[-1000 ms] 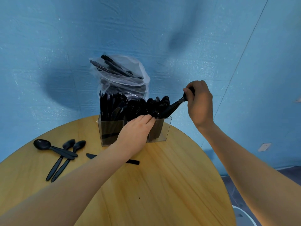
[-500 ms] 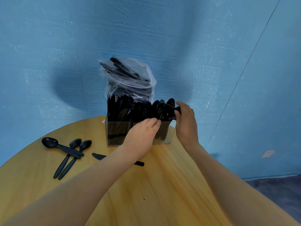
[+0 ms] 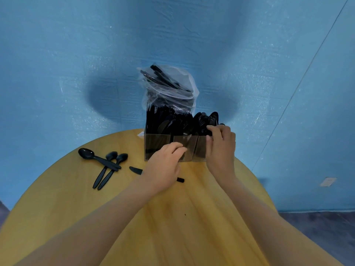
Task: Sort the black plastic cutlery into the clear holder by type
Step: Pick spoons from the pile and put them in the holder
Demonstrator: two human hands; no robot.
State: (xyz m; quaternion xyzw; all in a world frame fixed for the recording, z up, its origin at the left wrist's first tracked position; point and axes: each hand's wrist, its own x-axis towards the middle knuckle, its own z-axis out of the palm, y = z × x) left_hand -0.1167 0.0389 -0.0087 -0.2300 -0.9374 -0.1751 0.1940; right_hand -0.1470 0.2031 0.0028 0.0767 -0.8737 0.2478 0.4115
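**Knife half hidden under the left hand**

A black knife (image 3: pixel 135 170) on the round wooden table (image 3: pixel 57 204) runs beneath the loosely curled, empty left hand (image 3: pixel 163 167). The right hand (image 3: pixel 221 148) grips the clear holder (image 3: pixel 155 144) at its spoon end; three spoons (image 3: pixel 103 166) lie loose. Behind, a plastic bag (image 3: pixel 169 89) holds more cutlery.

- Spoons (image 3: pixel 107 166): black.
- Knife (image 3: pixel 135 169): black.
- Holder (image 3: pixel 189 148): clear, packed with black cutlery.
- Bag (image 3: pixel 171 89): clear, with black cutlery inside.
- Worktop (image 3: pixel 172 217): yellow wood grain.
- Wall (image 3: pixel 76 54): blue.

A round wooden counter (image 3: pixel 192 217) is seen carrying a clear holder (image 3: pixel 157 144), three loose spoons (image 3: pixel 104 166) and one knife (image 3: pixel 135 169).
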